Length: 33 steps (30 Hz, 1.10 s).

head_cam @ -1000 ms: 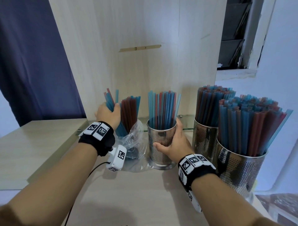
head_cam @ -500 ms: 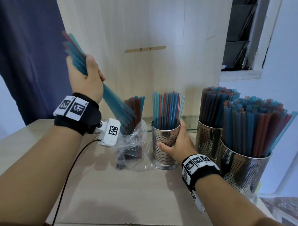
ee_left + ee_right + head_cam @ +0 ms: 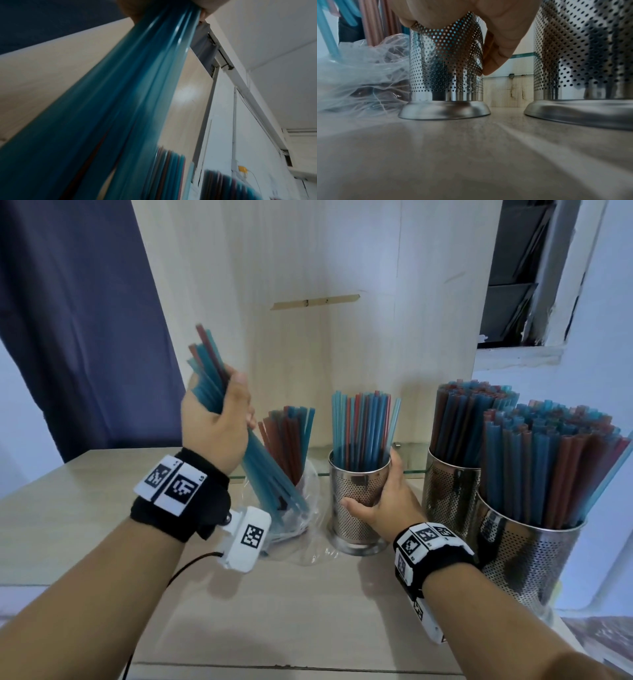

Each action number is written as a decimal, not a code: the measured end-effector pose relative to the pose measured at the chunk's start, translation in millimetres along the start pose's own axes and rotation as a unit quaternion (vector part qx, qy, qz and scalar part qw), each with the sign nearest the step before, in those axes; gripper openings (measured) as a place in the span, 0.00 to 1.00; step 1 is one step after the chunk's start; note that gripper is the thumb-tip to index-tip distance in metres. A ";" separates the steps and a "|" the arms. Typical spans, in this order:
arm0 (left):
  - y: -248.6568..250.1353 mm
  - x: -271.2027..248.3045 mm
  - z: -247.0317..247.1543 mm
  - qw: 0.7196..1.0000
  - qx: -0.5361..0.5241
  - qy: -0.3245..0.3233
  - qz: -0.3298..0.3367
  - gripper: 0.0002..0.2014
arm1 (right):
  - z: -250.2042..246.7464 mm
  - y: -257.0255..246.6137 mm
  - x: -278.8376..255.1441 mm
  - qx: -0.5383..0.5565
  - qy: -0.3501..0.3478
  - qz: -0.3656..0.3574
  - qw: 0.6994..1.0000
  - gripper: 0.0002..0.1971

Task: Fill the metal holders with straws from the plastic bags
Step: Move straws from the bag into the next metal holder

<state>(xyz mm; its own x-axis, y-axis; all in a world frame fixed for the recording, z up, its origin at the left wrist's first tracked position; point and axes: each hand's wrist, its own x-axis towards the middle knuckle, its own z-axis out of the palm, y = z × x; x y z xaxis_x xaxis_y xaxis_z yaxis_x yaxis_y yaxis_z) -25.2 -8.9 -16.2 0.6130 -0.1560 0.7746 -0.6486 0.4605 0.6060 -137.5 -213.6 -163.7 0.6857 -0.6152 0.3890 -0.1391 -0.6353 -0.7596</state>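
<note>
Left of centre, left hand (image 3: 214, 419) fingers are gripping a slanted bundle of teal plastic straws (image 3: 239, 426), lower ends aiming lower right toward the perforated steel holder (image 3: 358, 498) that right hand (image 3: 387, 501) fingers are clasping.

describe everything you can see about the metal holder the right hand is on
The holder is a shiny steel-looking cylinder, perforated with small round holes above a plain band and a flared solid foot. It stands upright on the pale wood-look counter, partly filled with blue and red straws standing loosely. The right hand wraps its side, thumb in front, fingers behind. Crumpled clear plastic bag lies right against its left; a fuller holder stands apart on its right.
</note>
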 end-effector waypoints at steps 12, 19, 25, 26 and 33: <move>20.8 72.2 12.3 0.992 0.017 0.114 0.057 0.05 | 0.1 0.1 0.5 0.026 -0.005 -0.003 1.000 0.63; 1.8 85.2 11.6 0.981 0.030 0.188 0.036 0.04 | -1.4 -2.9 -1.4 0.032 -0.009 0.001 0.999 0.64; 31.8 121.5 -15.9 0.961 -0.045 0.264 0.067 0.14 | -1.2 -1.0 0.1 0.032 -0.010 0.003 0.999 0.64; 33.7 130.1 -24.7 0.959 -0.058 0.269 0.067 0.16 | -1.1 -0.7 0.1 0.033 -0.010 0.003 0.999 0.64; 44.6 94.2 -23.2 0.994 -0.030 0.096 -0.046 0.16 | 0.1 -0.1 -0.5 0.039 0.000 -0.005 0.999 0.63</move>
<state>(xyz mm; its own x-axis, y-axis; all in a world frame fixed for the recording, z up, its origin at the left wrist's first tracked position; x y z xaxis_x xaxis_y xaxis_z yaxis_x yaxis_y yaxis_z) 14.2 17.3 79.6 0.7462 -0.0333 0.6649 -0.5617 0.5044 0.6557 -137.7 -213.1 -163.8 0.6862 -0.6093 0.3974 -0.0767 -0.6038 -0.7934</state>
